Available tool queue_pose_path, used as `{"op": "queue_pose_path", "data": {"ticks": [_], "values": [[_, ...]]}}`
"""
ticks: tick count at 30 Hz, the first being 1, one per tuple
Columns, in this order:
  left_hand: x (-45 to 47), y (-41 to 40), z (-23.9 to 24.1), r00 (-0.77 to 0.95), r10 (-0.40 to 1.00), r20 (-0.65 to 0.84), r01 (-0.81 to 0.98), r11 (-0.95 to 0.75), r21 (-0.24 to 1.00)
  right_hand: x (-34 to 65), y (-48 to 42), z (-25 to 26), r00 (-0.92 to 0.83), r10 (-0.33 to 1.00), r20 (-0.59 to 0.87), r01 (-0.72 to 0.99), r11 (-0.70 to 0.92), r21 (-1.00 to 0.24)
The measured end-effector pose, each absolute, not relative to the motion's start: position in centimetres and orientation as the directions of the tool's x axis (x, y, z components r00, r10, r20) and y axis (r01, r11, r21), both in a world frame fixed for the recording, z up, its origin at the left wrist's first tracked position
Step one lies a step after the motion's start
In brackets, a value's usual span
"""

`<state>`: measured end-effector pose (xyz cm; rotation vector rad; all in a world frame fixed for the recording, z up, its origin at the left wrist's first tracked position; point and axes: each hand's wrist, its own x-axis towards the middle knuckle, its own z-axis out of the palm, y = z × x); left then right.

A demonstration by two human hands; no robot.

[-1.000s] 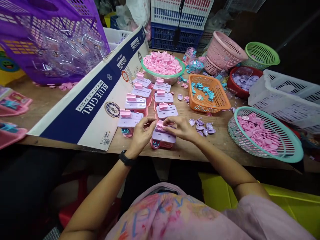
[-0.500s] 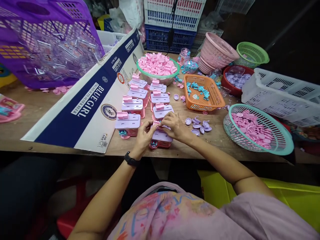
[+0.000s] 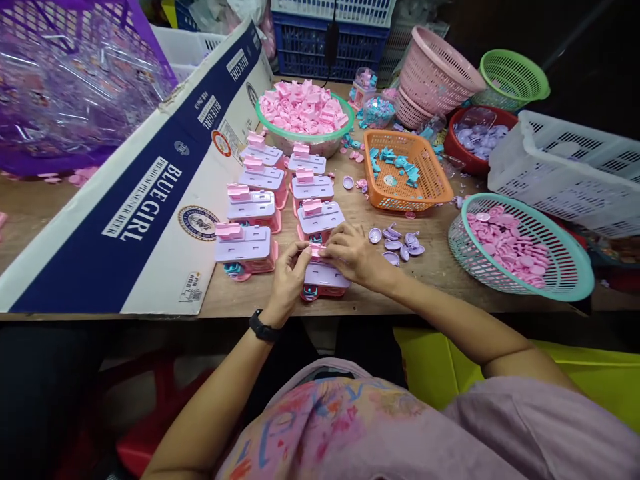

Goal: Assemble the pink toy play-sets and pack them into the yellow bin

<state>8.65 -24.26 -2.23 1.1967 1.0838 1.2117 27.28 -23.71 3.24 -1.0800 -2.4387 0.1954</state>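
Both of my hands meet over the nearest toy piece (image 3: 326,275) in the right row, which has a lilac top and a pink base. Thumb and fingers of my left hand (image 3: 290,275) pinch one end of a small pink plastic part (image 3: 317,252) at the back of that top. My right hand (image 3: 357,259) has its fingers closed on the other end of the same part and partly covers the lilac top. Several similar toys stand in two rows, such as the front left one (image 3: 244,245), each with a pink part on its top.
A green bowl (image 3: 345,137) of pink parts stands behind the rows. A long cardboard panel (image 3: 150,193) leans at the left. Right of my hands lie lilac cup-like pieces (image 3: 404,248), an orange basket (image 3: 443,193) and a mint basket (image 3: 575,267) of pink pieces.
The view has shifted, so the cardboard and toy rows appear farther left. Both hands stay at the same toy; the pink part between the fingertips shows more plainly now.
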Motion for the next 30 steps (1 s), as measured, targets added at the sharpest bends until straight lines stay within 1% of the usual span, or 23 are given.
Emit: {"op": "queue_pose_path", "data": {"ticks": [3, 6, 8, 11, 13, 15, 16, 18, 19, 20, 22, 23, 25, 27, 30], "values": [[9.0, -24.6, -2.4, 0.041, 0.999, 0.036, -0.102, -0.032, 0.994, 27.1, -24.4, 1.9, -0.552, 0.717, 0.427, 0.683, 0.682, -0.262], [9.1, -24.6, -2.3, 0.035, 0.998, 0.046, -0.115, -0.042, 0.992, 26.9, -24.7, 0.6, -0.500, 0.696, 0.515, 0.684, 0.682, -0.257], [8.9, -24.4, -2.2, 0.033, 0.998, 0.058, -0.090, -0.055, 0.994, 26.6, -24.6, -0.1, -0.468, 0.687, 0.555, 0.685, 0.679, -0.262], [8.6, -24.2, -2.1, -0.027, 0.993, 0.116, 0.001, -0.116, 0.993, 25.9, -24.0, -0.5, -0.453, 0.676, 0.581, 0.672, 0.687, -0.276], [8.4, -24.1, -2.2, -0.061, 0.984, 0.170, 0.083, -0.164, 0.983, 26.0, -22.9, -0.3, -0.486, 0.651, 0.583, 0.610, 0.730, -0.306], [8.2, -24.3, -2.2, -0.052, 0.977, 0.205, 0.174, -0.194, 0.965, 27.5, -20.9, 0.4, -0.500, 0.635, 0.588, 0.526, 0.763, -0.376], [8.2, -24.4, -2.1, -0.044, 0.973, 0.228, 0.229, -0.213, 0.950, 28.9, -19.5, 0.8, -0.469, 0.658, 0.590, 0.513, 0.746, -0.425], [8.1, -24.7, -1.6, -0.031, 0.944, 0.330, 0.365, -0.296, 0.882, 32.8, -16.0, 1.8, -0.326, 0.767, 0.552, 0.582, 0.623, -0.523], [8.0, -24.7, -1.1, -0.018, 0.914, 0.405, 0.434, -0.357, 0.827, 35.3, -13.9, 2.3, -0.223, 0.833, 0.506, 0.656, 0.512, -0.555], [8.0, -24.7, -0.5, 0.000, 0.874, 0.486, 0.494, -0.423, 0.760, 38.0, -11.7, 2.8, -0.133, 0.890, 0.437, 0.738, 0.383, -0.556], [8.0, -24.1, 1.1, 0.071, 0.785, 0.615, 0.566, -0.540, 0.624, 43.1, -7.3, 3.3, 0.045, 0.963, 0.265, 0.882, 0.086, -0.463], [8.1, -23.5, 2.0, 0.115, 0.754, 0.647, 0.576, -0.581, 0.575, 45.4, -5.3, 3.3, 0.146, 0.972, 0.184, 0.911, -0.060, -0.407], [8.3, -21.8, 3.8, 0.203, 0.711, 0.673, 0.575, -0.643, 0.506, 49.0, -1.8, 3.1, 0.291, 0.953, 0.085, 0.913, -0.250, -0.322], [8.9, -19.4, 5.5, 0.304, 0.678, 0.669, 0.563, -0.694, 0.448, 51.1, 0.8, 2.4, 0.351, 0.934, 0.057, 0.900, -0.320, -0.295], [11.1, -14.7, 7.4, 0.489, 0.611, 0.622, 0.518, -0.777, 0.356, 52.1, 4.0, 1.1, 0.343, 0.936, 0.082, 0.907, -0.306, -0.290]]}}
